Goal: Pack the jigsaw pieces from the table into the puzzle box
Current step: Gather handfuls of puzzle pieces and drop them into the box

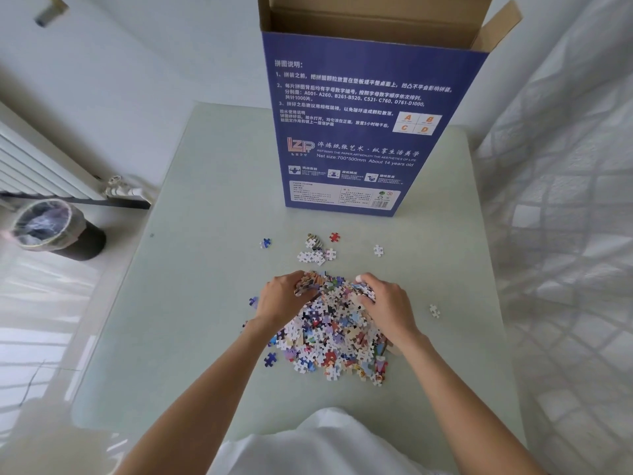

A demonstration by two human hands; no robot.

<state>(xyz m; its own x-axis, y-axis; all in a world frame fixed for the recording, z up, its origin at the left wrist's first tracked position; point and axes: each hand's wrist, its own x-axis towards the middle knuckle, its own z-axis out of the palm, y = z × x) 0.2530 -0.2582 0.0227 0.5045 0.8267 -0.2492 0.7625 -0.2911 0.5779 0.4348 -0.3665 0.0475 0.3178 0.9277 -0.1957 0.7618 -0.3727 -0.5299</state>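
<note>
Blue "LZP" box [370, 125] stands open; both hands [282, 298] [387, 305] grip jigsaw pieces [332, 327].

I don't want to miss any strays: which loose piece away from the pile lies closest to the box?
The red piece, the only all-red stray, lies nearest the puzzle box, just beyond the striped piece.

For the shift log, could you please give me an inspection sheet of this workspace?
Surface: pale table, glossy.
Job's things: pile of pieces near the front; strays beyond it; box upright behind, flaps open.
Clutter: nothing seen.
Grips: left hand and right hand curled round pieces at the pile's far edge.
Cables: nothing seen.
Surroundings: bin and radiator on the left; netted fabric on the right.
</note>
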